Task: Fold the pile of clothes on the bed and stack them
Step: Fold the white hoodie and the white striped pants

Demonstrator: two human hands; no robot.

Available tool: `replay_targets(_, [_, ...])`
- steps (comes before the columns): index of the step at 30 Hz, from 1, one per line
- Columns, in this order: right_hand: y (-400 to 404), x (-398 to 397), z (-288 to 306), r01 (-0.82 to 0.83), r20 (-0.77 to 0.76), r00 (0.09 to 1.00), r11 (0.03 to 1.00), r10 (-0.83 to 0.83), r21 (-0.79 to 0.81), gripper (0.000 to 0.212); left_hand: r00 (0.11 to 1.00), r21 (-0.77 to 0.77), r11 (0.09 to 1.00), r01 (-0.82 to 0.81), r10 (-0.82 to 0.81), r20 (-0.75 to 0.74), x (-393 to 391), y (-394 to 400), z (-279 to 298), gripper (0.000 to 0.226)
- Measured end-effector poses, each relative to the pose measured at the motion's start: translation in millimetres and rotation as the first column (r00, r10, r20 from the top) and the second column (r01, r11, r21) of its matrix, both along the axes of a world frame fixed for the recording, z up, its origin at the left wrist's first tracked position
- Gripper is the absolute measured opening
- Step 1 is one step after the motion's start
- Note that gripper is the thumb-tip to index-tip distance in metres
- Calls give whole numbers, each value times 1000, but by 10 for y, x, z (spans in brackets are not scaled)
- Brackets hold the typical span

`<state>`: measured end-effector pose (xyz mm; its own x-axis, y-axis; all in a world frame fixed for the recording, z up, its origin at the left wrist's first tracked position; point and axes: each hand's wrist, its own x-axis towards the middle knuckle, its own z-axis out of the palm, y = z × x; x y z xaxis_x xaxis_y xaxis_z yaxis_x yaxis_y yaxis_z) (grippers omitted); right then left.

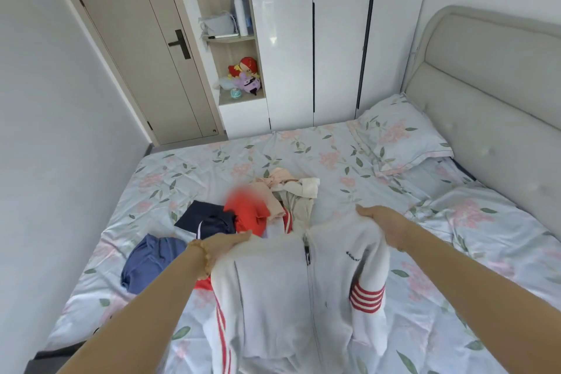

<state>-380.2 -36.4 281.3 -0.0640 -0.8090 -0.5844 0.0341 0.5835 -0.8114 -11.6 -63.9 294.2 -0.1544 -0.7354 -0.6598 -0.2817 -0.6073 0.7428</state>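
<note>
White zip jacket [273, 291] hangs gripped at both shoulders by left hand [226, 244] and right hand [381, 222]; bed [334, 155] beyond.

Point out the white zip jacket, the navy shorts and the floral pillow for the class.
white zip jacket [273, 291]: head view, on its front panel beside the zip.
navy shorts [206, 218]: head view, on the dark fabric near the white stripe.
floral pillow [397, 133]: head view, on the middle of its top face.

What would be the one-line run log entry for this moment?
step: lifting jacket | left hand: grips white jacket shoulder | right hand: grips other shoulder | pile: unfolded on bed | stack: none visible
</note>
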Motion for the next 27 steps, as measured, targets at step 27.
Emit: replay_targets(27, [42,-1950,1846,-56,-501,692,652,-520,-756,58,832,-786,302,539,-336,442,-2406,-2097,1984,18])
